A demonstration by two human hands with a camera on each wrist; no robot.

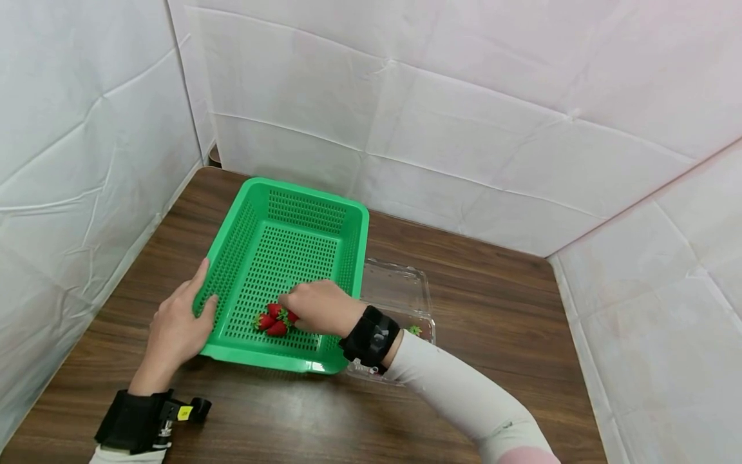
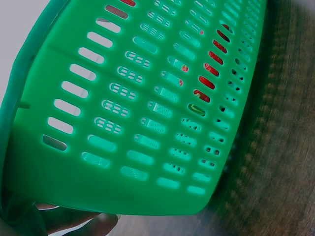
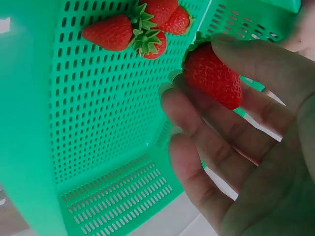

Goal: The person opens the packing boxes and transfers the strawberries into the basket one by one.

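Low in the head view, inside the green basket [image 1: 290, 245], we see our right hand [image 1: 319, 308] pinching one strawberry [image 3: 212, 75], leaves up-left, tip down-right. Three strawberries [image 3: 142, 24] lie beside it. Our left hand [image 1: 176, 325] grips the basket's rim.

The basket [image 1: 301, 212] is bright green plastic, its floor and walls patterned with regular rows of small slotted holes. The strawberries [image 1: 272, 320] in it are glossy red, speckled with fine seeds and topped with green leafy caps; the strawberry [image 3: 212, 75] in the right hand [image 1: 319, 308] is the same red. The table [image 1: 493, 309] is dark brown with a streaked wood grain. The container [image 1: 400, 290] beside the basket is clear. Both wrist straps are black, and the surrounding walls are white.
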